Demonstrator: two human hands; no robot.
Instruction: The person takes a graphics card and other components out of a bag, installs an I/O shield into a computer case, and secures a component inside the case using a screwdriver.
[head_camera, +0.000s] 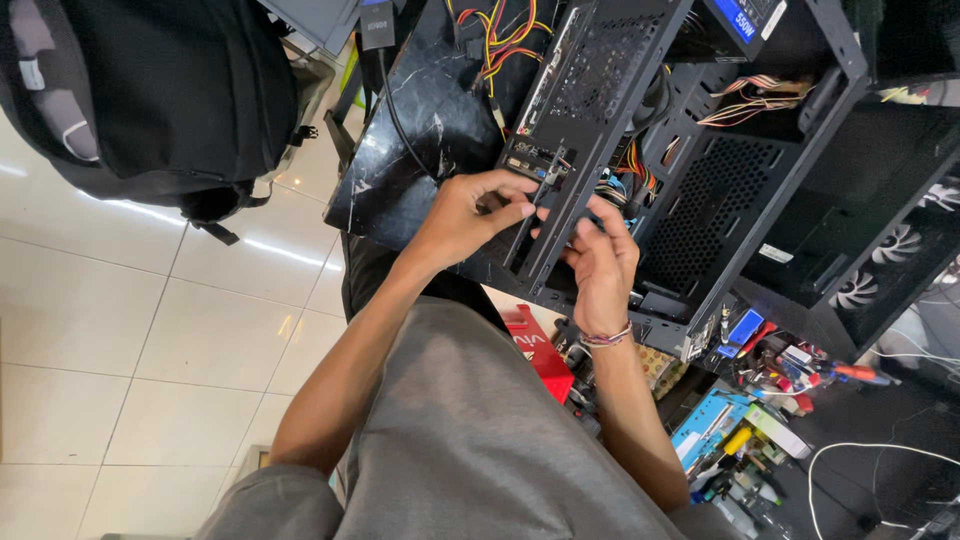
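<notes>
At the middle of the head view, an open black computer case lies tilted across the work surface, its rear panel turned toward the person. Left hand: fingers closed in a pinch at the expansion-slot area of the rear panel, thumb and forefinger pressed on a narrow dark slot bracket. Right hand: fingers curled against the same panel edge, just right of and nearer than the left hand; whether it grips a part or only braces the case cannot be told, since its fingertips are hidden behind the frame. The two hands sit close together, almost touching. A beaded bracelet is on the right wrist. Key relation: the slot bracket lies directly at the left fingertips, its long axis running along the slot rails, from far right down to near left in the picture; the left hand is the nearer of the two to it. Inside the case, bundles of yellow, red and black wires show at the far side, and a power supply sits at the far right corner. Left of the case hangs a black backpack above a pale tiled floor. Near right: a red box and a clutter of small tools and parts, with white fans further right.
</notes>
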